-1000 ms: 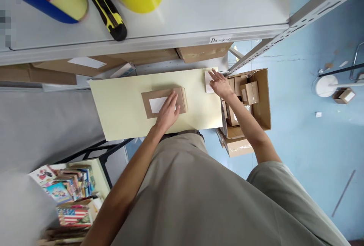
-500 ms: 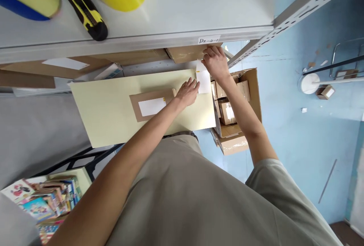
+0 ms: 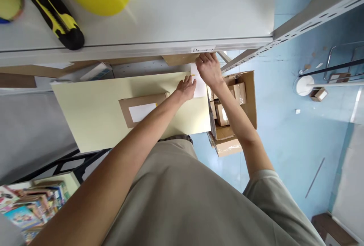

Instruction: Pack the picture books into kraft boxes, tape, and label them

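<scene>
Both hands (image 3: 197, 81) at label sheet (image 3: 199, 86) (white)

Both arms were stretched forward from the body, bare from the short sleeves down, and converged so that the two hands were just beside each other. The left hand (image 3: 186, 88) lay palm down with its fingers extended and slightly spread. The right hand (image 3: 208, 69) was reached a little farther, knuckles up and fingers curled downward.

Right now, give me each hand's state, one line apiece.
Left hand: open, fingers spread at the white label sheet, gripping nothing.
Right hand: fingers curled on the sheet's top edge; whether it pinches it cannot be told.
</scene>
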Motion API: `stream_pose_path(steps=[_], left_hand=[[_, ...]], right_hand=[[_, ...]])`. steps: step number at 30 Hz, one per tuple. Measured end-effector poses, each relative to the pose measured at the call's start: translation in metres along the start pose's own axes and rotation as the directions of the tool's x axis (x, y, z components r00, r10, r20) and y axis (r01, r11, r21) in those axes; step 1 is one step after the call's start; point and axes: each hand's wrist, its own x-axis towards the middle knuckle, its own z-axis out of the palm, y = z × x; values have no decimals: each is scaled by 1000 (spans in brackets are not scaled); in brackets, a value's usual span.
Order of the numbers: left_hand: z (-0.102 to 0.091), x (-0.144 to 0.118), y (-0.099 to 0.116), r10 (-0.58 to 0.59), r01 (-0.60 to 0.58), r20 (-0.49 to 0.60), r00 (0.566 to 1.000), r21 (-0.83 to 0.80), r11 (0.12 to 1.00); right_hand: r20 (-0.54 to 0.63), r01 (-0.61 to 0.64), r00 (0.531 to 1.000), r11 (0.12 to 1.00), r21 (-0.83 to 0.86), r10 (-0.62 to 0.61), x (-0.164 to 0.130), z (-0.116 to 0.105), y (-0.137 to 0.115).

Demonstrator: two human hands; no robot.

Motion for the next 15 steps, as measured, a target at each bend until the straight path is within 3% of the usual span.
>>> stream_pose_path(steps=[3, 9, 15], left_hand=[[-6, -4, 3, 2, -2, -10, 1000, -11, 1000], [-9, -4, 3, 13, -15, -32, 999, -45, 999], [-10, 0, 15, -57, 60, 46, 997, -72, 996]], right_hand=[[5, -23, 1000, 999, 28, 23, 1, -4, -4], [12, -65, 998, 965, 252, 64, 7, -5, -2], [52, -74, 996, 991, 112, 68, 9, -4, -7]])
